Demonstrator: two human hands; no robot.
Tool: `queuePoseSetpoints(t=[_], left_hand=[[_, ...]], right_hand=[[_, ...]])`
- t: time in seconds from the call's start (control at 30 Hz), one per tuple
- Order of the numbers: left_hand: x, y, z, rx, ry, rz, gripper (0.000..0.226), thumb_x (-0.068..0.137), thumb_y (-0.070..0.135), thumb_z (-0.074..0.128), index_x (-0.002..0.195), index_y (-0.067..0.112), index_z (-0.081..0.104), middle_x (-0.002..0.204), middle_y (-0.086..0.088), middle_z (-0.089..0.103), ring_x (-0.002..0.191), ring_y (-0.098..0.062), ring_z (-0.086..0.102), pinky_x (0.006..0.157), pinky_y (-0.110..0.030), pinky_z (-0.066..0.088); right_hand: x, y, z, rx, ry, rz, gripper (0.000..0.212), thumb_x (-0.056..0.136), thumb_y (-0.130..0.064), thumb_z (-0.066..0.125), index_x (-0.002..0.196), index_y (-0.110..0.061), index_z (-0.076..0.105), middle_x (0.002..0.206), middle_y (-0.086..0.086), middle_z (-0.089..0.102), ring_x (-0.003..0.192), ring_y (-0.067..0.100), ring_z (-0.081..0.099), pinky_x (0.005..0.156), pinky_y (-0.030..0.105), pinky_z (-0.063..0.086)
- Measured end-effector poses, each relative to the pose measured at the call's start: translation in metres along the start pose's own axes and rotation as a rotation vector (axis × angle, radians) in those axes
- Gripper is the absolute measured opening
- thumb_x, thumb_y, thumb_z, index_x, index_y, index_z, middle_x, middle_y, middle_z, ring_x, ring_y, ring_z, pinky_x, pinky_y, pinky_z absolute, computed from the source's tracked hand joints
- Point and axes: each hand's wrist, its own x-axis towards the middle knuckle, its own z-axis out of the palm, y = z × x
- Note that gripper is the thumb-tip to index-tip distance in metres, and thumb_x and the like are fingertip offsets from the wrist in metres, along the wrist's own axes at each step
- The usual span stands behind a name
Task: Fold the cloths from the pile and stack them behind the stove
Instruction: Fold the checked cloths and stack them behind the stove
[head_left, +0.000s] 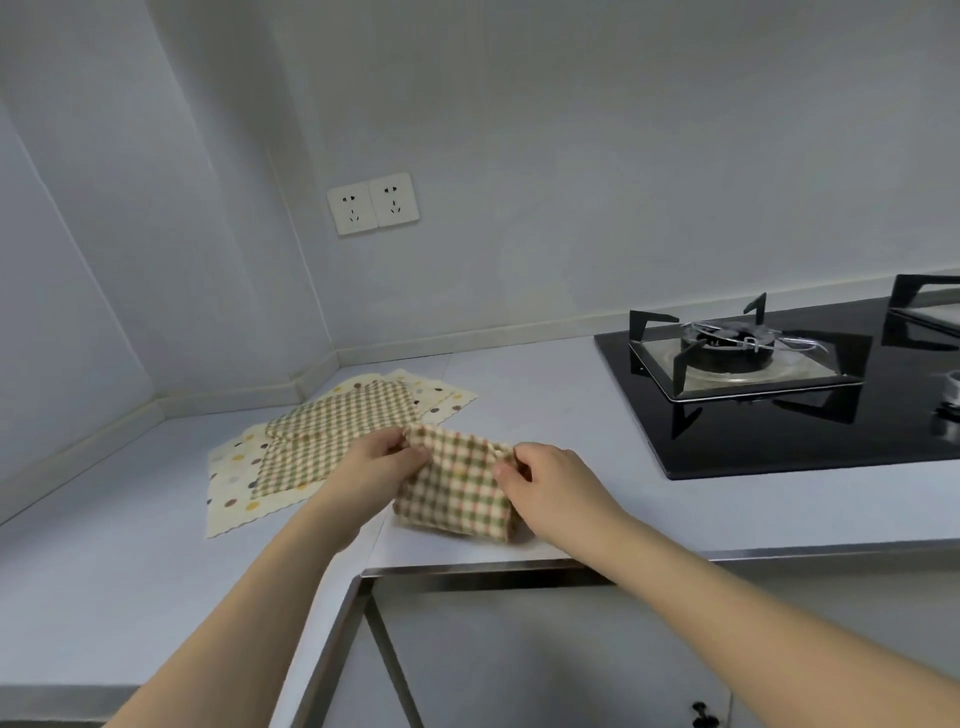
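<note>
Checked cloth (460, 488) sits partly folded at the counter (571, 415) edge directly under my hands, far edge lifted, with the stove (779, 395) off to my right. My left hand (382, 462) pinches the far-left corner, my right hand (550, 478) the far-right one (both fingers curled tight on fabric). The pile (322, 436) lies just left, nearer my left hand.

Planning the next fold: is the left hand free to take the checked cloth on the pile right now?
Probably not yet. The left hand pinches a top corner of the folded cloth, as does the right hand. The checked cloth lies uncovered just beside it, so letting go would clear the way.
</note>
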Motion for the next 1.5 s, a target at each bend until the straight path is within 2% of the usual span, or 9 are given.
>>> queuePoseSetpoints(t=[0.1,0.23,0.5,0.7,0.83,1.0,1.2,1.33,1.5], left_hand=[[0.030,-0.003,0.023,0.314,0.104,0.037,0.027,0.096,0.029,0.051,0.095,0.004,0.061,0.084,-0.009,0.061,0.075,-0.021,0.054,0.069,-0.033,0.044],[0.054,-0.020,0.043,0.620,0.158,0.111,0.022,0.100,0.036,0.042,0.102,0.017,0.055,0.086,0.004,0.058,0.076,-0.015,0.053,0.064,-0.032,0.039],[0.070,-0.034,0.054,0.887,0.203,0.229,0.029,0.101,0.040,0.037,0.116,0.019,0.050,0.085,0.002,0.060,0.076,-0.021,0.052,0.062,-0.032,0.036],[0.071,-0.037,0.057,0.915,0.217,0.209,0.028,0.101,0.040,0.036,0.109,0.016,0.047,0.081,0.000,0.059,0.075,-0.025,0.053,0.061,-0.033,0.035],[0.067,-0.031,0.056,0.897,0.217,0.134,0.037,0.100,0.045,0.037,0.112,0.012,0.049,0.111,-0.005,0.060,0.099,-0.027,0.058,0.070,-0.033,0.037],[0.066,-0.027,0.054,0.828,0.138,0.064,0.039,0.098,0.043,0.042,0.108,0.007,0.053,0.115,-0.012,0.053,0.106,-0.031,0.050,0.089,-0.039,0.042],[0.066,-0.017,0.047,0.459,0.087,-0.019,0.021,0.097,0.035,0.048,0.102,0.014,0.048,0.085,0.000,0.057,0.073,-0.015,0.052,0.061,-0.031,0.040],[0.067,-0.017,0.042,0.176,0.055,-0.064,0.025,0.095,0.035,0.054,0.114,0.020,0.054,0.101,-0.001,0.064,0.095,-0.021,0.062,0.085,-0.038,0.051],[0.068,-0.017,0.032,-0.195,0.087,0.046,0.020,0.095,0.029,0.059,0.115,0.024,0.058,0.119,-0.002,0.065,0.110,-0.019,0.062,0.096,-0.036,0.049]], right_hand=[[0.023,0.011,0.001,-0.190,0.011,0.012,0.036,0.101,-0.036,0.035,0.070,-0.018,0.044,0.075,-0.004,0.051,0.076,0.017,0.049,0.065,0.031,0.038],[0.046,0.030,0.010,-0.437,0.014,0.045,0.041,0.102,-0.036,0.026,0.108,-0.015,0.062,0.111,0.005,0.057,0.104,0.025,0.049,0.089,0.036,0.037],[0.057,0.051,0.020,-0.451,0.128,0.160,0.032,0.098,-0.043,0.038,0.105,-0.019,0.058,0.111,0.001,0.050,0.103,0.022,0.044,0.088,0.036,0.033],[0.045,0.040,0.017,-0.260,0.262,-0.223,0.031,0.091,-0.041,0.055,0.116,-0.023,0.053,0.120,-0.005,0.043,0.110,0.016,0.040,0.095,0.030,0.032],[0.039,0.038,0.021,-0.480,-0.082,-0.186,0.063,0.085,-0.071,0.039,0.127,-0.026,0.052,0.129,-0.010,0.045,0.122,0.014,0.037,0.103,0.033,0.025],[0.031,0.040,0.016,-0.504,-0.145,-0.101,0.081,0.082,-0.078,0.034,0.142,-0.024,0.038,0.144,-0.008,0.033,0.132,0.015,0.028,0.109,0.034,0.021],[0.027,0.037,0.014,-0.398,-0.179,0.008,0.085,0.076,-0.081,0.042,0.142,-0.028,0.031,0.146,-0.009,0.026,0.135,0.016,0.021,0.108,0.032,0.015],[0.045,0.038,0.013,-0.309,-0.074,0.230,0.069,0.090,-0.069,0.028,0.141,-0.023,0.036,0.152,0.001,0.022,0.138,0.024,0.018,0.110,0.038,0.015],[0.075,0.039,0.018,-0.250,0.003,0.320,0.033,0.095,-0.050,0.040,0.103,-0.025,0.060,0.114,-0.002,0.052,0.114,0.025,0.041,0.097,0.038,0.029]])
